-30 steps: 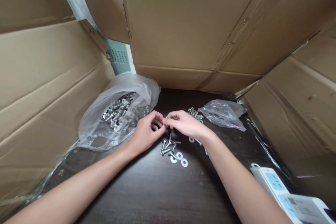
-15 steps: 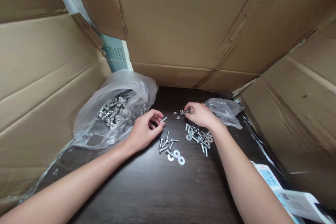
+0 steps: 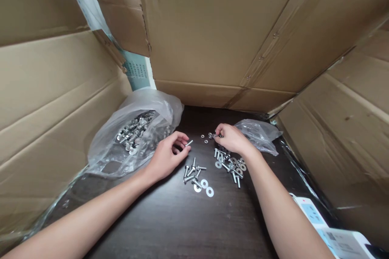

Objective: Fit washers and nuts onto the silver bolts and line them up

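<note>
My left hand [image 3: 170, 153] is closed in a pinch on a bolt [image 3: 189, 143], whose bare shank points up to the right. To the right, my right hand [image 3: 231, 137] has its fingertips drawn together among small hex nuts [image 3: 210, 135]; whatever they grip is hidden by the fingers. Below the left hand lies a small group of bolts [image 3: 193, 172], some with nuts on them. Flat washers [image 3: 209, 192] lie just in front of that group. Under my right wrist is a mixed pile of bolts [image 3: 234, 176] and washers [image 3: 218, 164].
A clear plastic bag [image 3: 103, 141] full of bolts stands at left. Another clear bag [image 3: 261, 135] lies behind my right hand. Cardboard walls [image 3: 219, 28] enclose the dark table [image 3: 170, 226] on three sides. A white power strip [image 3: 313, 212] is at right front.
The view has tilted up slightly, so the tabletop things sit lower in the picture. My left hand still holds the bolt, and my right hand stays at the nuts.
</note>
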Motion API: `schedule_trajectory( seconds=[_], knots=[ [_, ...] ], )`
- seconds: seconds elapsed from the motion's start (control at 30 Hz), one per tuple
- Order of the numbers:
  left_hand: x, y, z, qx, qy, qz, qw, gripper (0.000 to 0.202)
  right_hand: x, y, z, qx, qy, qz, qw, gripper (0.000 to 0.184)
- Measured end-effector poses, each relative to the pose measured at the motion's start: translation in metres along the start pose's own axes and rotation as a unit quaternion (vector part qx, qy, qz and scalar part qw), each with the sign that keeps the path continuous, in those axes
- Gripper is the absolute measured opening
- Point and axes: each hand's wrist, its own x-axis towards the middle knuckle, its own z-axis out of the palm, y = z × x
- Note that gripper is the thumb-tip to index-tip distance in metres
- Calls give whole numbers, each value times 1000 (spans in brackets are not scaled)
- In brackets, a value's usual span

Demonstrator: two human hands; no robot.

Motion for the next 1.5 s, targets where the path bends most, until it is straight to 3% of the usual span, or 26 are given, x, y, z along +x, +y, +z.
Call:
schedule_trajectory(
  seconds=[0.13, 0.23, 0.37, 0.57, 0.8, 1.23, 1.5],
  knots=[
    [2, 3, -1, -21, 20, -8, 1000, 18, -4, -4, -7, 29, 5, -23, 999, 7],
    [5, 5, -5, -43, 28, -23, 998, 18, -7, -20, -6, 115, 13, -38, 993, 3],
    [8, 4, -9, -71, 41, -49, 995, 22, -13, -54, 16, 315, 52, -100, 943, 8],
    [7, 0, -8, -88, 45, -55, 994, 24, -22, -80, 52, 410, 101, -116, 899, 10],
    [4, 0, -7, -55, 34, -34, 997, 25, -28, -77, 68, 442, 155, -105, 877, 12],
    [4, -1, -6, -24, 30, -17, 999, 28, -27, -73, 71, 465, 110, -127, 869, 15],
    [3, -4, -5, -5, 28, 0, 1000, 25, -24, -72, 72, 462, 98, -102, 876, 18]
  ],
)
